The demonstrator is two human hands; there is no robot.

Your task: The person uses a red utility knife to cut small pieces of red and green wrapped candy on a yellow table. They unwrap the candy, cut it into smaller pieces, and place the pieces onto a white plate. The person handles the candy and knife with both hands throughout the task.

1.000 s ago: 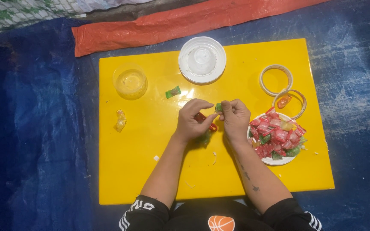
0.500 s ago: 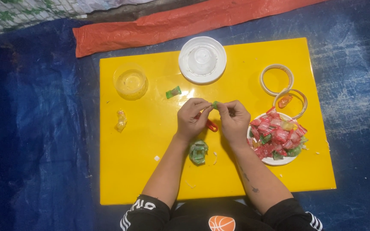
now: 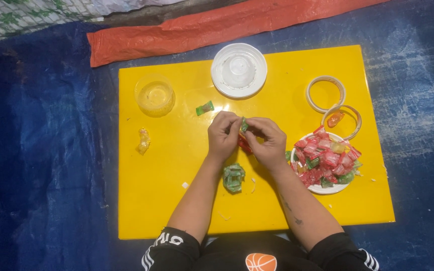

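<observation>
My left hand and my right hand meet over the middle of the yellow board. Together they pinch a small green candy wrapper between their fingertips. A red wrapped piece shows just under the hands. A folded chain of green wrappers lies on the board below my left hand. To the right of my right hand stands a white plate heaped with red and green wrapped candies.
A clear glass bowl stands at the board's upper left, a white lid at top centre, two tape rings at upper right. Loose pieces: a green candy, a yellow wrapper, an orange candy. Blue tarp surrounds the board.
Both hands have shifted slightly up the board while working the green wrapper. The green folded chain, hidden under the hands a second ago, now lies uncovered below them.
</observation>
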